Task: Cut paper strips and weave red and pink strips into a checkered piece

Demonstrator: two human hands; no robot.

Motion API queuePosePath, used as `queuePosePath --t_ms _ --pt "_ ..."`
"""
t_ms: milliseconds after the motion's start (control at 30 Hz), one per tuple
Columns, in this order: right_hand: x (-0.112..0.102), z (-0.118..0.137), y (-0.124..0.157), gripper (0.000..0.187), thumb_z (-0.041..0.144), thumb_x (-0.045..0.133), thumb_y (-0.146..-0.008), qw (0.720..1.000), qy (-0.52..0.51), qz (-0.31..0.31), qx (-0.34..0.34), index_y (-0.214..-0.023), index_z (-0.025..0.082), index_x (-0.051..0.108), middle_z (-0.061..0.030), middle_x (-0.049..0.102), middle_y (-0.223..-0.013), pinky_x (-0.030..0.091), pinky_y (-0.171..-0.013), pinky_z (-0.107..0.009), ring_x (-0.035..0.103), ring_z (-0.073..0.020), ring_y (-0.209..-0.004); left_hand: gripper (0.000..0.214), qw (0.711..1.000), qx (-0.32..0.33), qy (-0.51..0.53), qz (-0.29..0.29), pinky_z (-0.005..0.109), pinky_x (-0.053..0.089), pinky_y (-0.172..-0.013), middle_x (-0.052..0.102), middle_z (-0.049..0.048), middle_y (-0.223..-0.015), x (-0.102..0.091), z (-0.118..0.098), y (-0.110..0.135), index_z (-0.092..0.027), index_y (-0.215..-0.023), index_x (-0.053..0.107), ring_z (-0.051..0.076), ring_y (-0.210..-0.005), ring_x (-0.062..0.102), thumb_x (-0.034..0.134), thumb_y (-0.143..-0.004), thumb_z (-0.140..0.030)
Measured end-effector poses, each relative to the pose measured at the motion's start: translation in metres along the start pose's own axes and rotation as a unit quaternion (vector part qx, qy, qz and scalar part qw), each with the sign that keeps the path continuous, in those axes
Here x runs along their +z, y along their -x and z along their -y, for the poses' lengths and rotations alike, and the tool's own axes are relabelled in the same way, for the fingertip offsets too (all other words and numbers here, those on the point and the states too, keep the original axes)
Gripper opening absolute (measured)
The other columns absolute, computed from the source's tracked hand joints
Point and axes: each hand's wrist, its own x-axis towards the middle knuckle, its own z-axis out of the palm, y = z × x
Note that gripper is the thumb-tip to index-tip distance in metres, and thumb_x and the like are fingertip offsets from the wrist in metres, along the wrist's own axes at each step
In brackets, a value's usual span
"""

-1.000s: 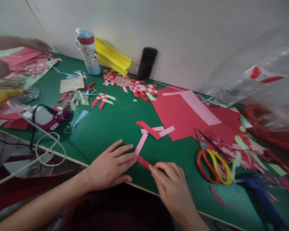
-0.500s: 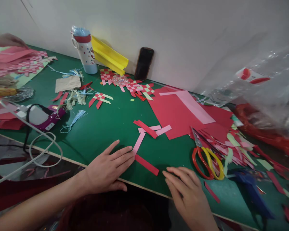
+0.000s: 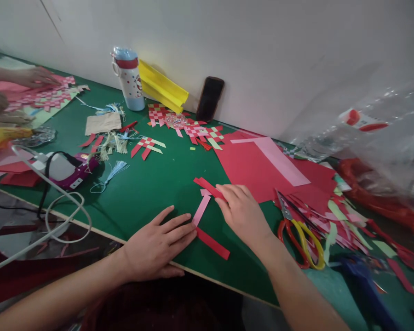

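Note:
My left hand [image 3: 165, 243] lies flat on the green tabletop with its fingers spread. Its fingertips press on the meeting ends of a pink paper strip [image 3: 201, 210] and a red paper strip [image 3: 214, 244], which form a corner. Just above, my right hand [image 3: 239, 207] has its thumb and fingers closed at the right end of another red paper strip [image 3: 209, 187]. Beneath that strip a bit of pink paper [image 3: 204, 193] peeks out; the rest is covered by my right hand. Scissors [image 3: 301, 243] with red and yellow handles lie to the right of my right forearm.
Red sheets [image 3: 251, 170] and cut scraps [image 3: 341, 220] spread to the right, by a blue tool [image 3: 365, 285]. Along the wall stand a bottle [image 3: 131, 82] and a phone [image 3: 210, 99]. Woven paper pieces [image 3: 193, 131], tassels [image 3: 113, 172] and a white cable [image 3: 79, 207] lie left; another person's hand [image 3: 37, 77] works there.
My right hand has moved up and left from the table's front edge to the loose strips, closing on the red one. My left hand stays on the corner strips.

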Motion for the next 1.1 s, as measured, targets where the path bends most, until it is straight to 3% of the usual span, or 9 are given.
queuePosePath --t_ms 100,267,400,467,567,667,767,1000,1100 --pt "0.018 -0.008 -0.01 0.034 0.03 0.051 -0.093 0.999 -0.005 0.004 0.039 -0.118 0.009 0.06 -0.0149 0.068 -0.103 0.049 -0.086 -0.045 0.06 -0.0286 -0.098 0.072 1.0 -0.002 0.006 0.0 0.05 0.003 -0.119 0.051 0.0109 -0.14 0.001 0.0 0.0 -0.016 -0.144 0.037 0.029 -0.137 0.037 0.043 -0.09 -0.062" --pt "0.025 -0.012 -0.002 0.024 0.029 0.052 -0.091 0.988 -0.098 -0.012 0.121 -0.109 0.017 0.063 -0.0097 0.07 -0.097 0.049 -0.079 -0.04 0.064 -0.0255 -0.09 0.074 1.0 -0.013 0.02 -0.003 0.051 0.004 -0.119 0.052 0.01 -0.14 0.001 0.0 0.0 -0.017 -0.145 0.037 0.029 -0.136 0.037 0.046 -0.088 -0.063" --pt "0.015 -0.019 0.002 0.021 0.04 0.059 -0.086 0.946 -0.204 -0.004 0.251 -0.089 0.02 0.067 -0.0037 0.07 -0.078 0.048 -0.067 -0.033 0.065 -0.021 -0.072 0.074 1.0 -0.012 0.016 -0.004 0.053 0.01 -0.118 0.053 0.0106 -0.138 0.0 0.0 0.0 -0.017 -0.145 0.036 0.03 -0.136 0.038 0.051 -0.087 -0.06" --pt "0.011 -0.024 0.001 0.025 0.044 0.06 -0.085 0.924 -0.255 -0.017 0.284 -0.087 0.02 0.068 -0.0031 0.071 -0.077 0.049 -0.069 -0.032 0.065 -0.0206 -0.074 0.073 1.0 -0.009 0.015 0.001 0.053 0.009 -0.118 0.053 0.0104 -0.139 -0.001 0.0 -0.001 -0.016 -0.145 0.036 0.03 -0.135 0.038 0.052 -0.087 -0.057" --pt "0.006 -0.029 0.001 0.034 0.049 0.055 -0.086 0.897 -0.332 -0.007 0.292 -0.092 0.018 0.07 -0.0056 0.073 -0.087 0.051 -0.068 -0.031 0.065 -0.018 -0.069 0.071 1.0 -0.01 0.016 0.007 0.053 0.007 -0.118 0.053 0.0096 -0.139 -0.001 0.0 -0.001 -0.016 -0.145 0.036 0.029 -0.136 0.038 0.051 -0.088 -0.055" --pt "-0.002 -0.031 0.004 0.036 0.046 0.05 -0.089 0.88 -0.383 0.047 0.276 -0.102 0.018 0.069 -0.0066 0.073 -0.091 0.053 -0.064 -0.031 0.064 -0.0151 -0.06 0.073 1.0 -0.013 0.02 -0.001 0.053 0.011 -0.118 0.054 0.0106 -0.138 0.0 0.0 -0.001 -0.016 -0.145 0.036 0.03 -0.135 0.039 0.051 -0.087 -0.058" --pt "-0.012 -0.027 0.016 0.031 0.038 0.05 -0.089 0.886 -0.38 0.08 0.254 -0.105 0.02 0.068 -0.0052 0.073 -0.089 0.056 -0.068 -0.033 0.067 -0.0172 -0.067 0.075 1.0 -0.013 0.022 -0.006 0.053 0.014 -0.117 0.054 0.0111 -0.137 0.0 0.0 0.0 -0.016 -0.145 0.036 0.03 -0.135 0.039 0.052 -0.086 -0.06" --pt "-0.021 0.001 0.072 0.023 0.038 0.055 -0.087 0.881 -0.369 0.066 0.29 -0.096 0.022 0.069 -0.0047 0.074 -0.086 0.058 -0.067 -0.03 0.069 -0.0183 -0.072 0.077 0.999 -0.015 0.029 0.001 0.051 0.006 -0.119 0.053 0.0104 -0.139 0.0 0.0 0.001 -0.016 -0.146 0.035 0.029 -0.136 0.037 0.049 -0.087 -0.063" --pt "-0.017 0.01 0.089 0.021 0.037 0.055 -0.089 0.907 -0.312 0.057 0.275 -0.095 0.024 0.069 -0.0043 0.073 -0.09 0.057 -0.074 -0.031 0.069 -0.0195 -0.081 0.075 1.0 -0.01 0.026 0.002 0.051 0.004 -0.119 0.052 0.0108 -0.14 0.001 0.0 0.0 -0.016 -0.146 0.034 0.028 -0.137 0.037 0.048 -0.088 -0.061"
